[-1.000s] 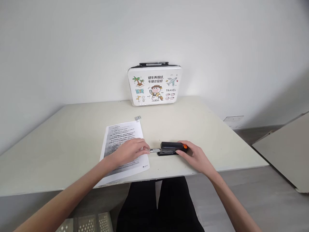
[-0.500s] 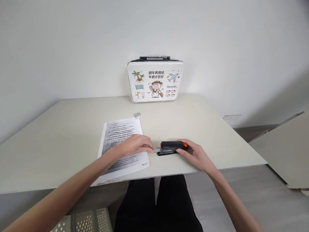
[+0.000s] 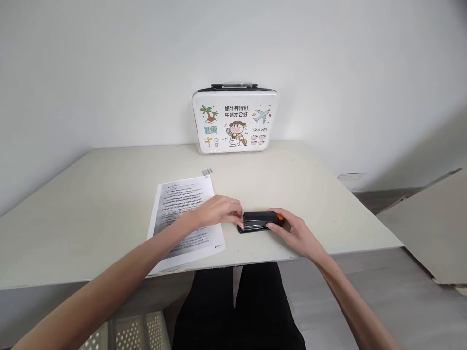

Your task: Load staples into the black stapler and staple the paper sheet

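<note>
A black stapler (image 3: 255, 219) with an orange piece at its rear lies on the table, pointing left. My right hand (image 3: 295, 232) grips its rear end, with the thumb at the near side and fingers behind. At the stapler's front end, my left hand (image 3: 223, 210) has its fingers closed together and touching the metal staple tray, which now sits inside the body. Under my left wrist lies a printed sheet of paper (image 3: 182, 194), partly covered by the hand and forearm.
A strip of staples (image 3: 207, 171) lies just beyond the sheet's top corner. Farther back, a white cartoon-printed case (image 3: 233, 121) stands against the wall. The table's front edge (image 3: 204, 265) runs close to my legs. Below left is a perforated plastic crate (image 3: 127, 333).
My left hand has moved right, toward the stapler. The metal tray that stuck out of its front has slid in. My right hand has kept its hold.
</note>
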Available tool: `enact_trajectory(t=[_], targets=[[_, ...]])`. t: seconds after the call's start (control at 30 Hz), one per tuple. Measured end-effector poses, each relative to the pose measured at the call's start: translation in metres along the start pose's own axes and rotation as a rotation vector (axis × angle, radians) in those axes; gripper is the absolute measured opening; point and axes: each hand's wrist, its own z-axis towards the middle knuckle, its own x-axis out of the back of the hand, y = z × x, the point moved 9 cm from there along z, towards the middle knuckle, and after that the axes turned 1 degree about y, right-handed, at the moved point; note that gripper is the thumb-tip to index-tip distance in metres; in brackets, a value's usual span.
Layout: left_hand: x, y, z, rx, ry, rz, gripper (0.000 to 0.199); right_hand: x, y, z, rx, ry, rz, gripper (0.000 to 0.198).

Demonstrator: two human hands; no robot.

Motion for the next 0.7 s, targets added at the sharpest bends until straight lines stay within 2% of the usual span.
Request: enact_trajectory(t=[0.33,0.53,0.63,0.7], targets=[[-0.006,-0.001,0.000,0.008,0.039,0.053,0.045,-0.001,0.001,0.001,-0.006,-0.012,0.030,0.043],[0.001,-0.001,-0.007,-0.024,0.060,0.185,0.046,-0.001,-0.001,0.000,-0.022,-0.006,0.031,0.041],[0.022,-0.025,-0.020,0.077,0.177,0.240,0.044,-0.002,-0.002,-0.001,-0.036,-0.007,0.021,0.039],[0.047,-0.059,-0.037,0.267,0.345,0.299,0.041,-0.002,-0.002,-0.001,-0.038,-0.010,0.019,0.039]])
